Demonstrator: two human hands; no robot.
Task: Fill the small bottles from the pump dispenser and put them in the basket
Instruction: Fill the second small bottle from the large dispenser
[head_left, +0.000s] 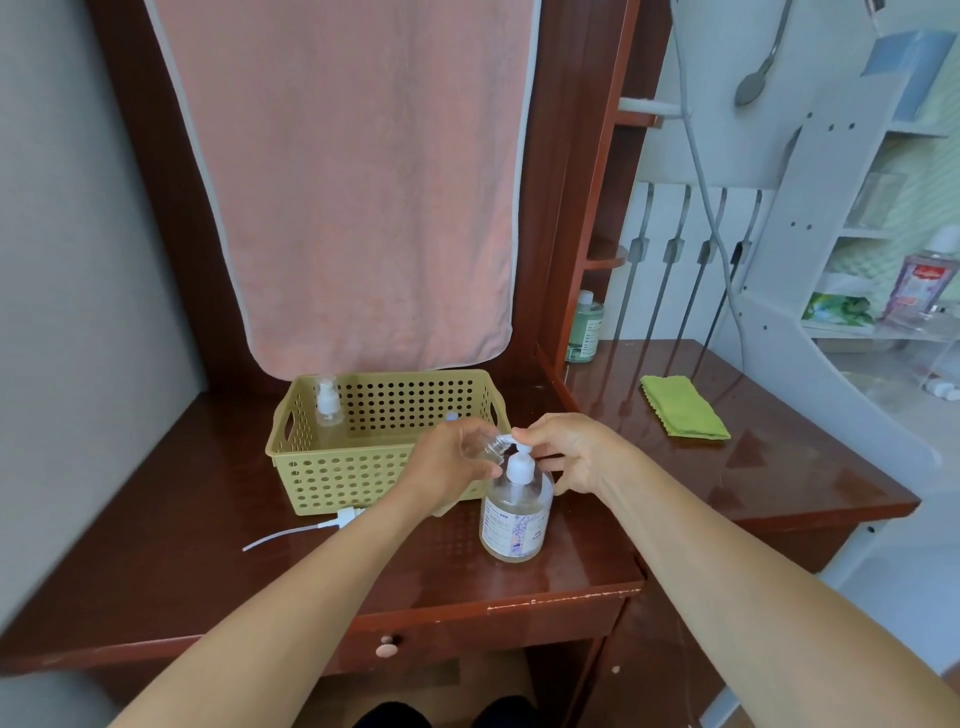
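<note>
Head cam, the only view I've got. I'm placing everything off the pump dispenser (514, 512), which stands near the front edge of the desk (208, 545).

My left hand (452, 462) sits just left of the pump head, fingers wrapped round a small bottle (491, 449). The bottle is clear, uncapped as far as I can tell, and tipped so its mouth meets the spout. That makes sense, since otherwise the liquid wouldn't land inside. My right hand (566, 457) comes in from the dispenser's right, fingertips pinched on the pump head, I reckon ready to press. So I'd call this the filling step.

Behind and left of the dispenser sits the basket (337, 478). My left hand hides whether the two touch. A spray bottle (328, 410) stands upright in the basket's far left corner with its cap on, so I'd guess it's finished.

Left of the dispenser, in front of the basket, a loose spray cap (311, 526) with its tube lies on the desk. It probably belongs to the bottle I'm holding. Well off to the right and behind, there's a green cloth (683, 405), handy for drips I guess.
</note>
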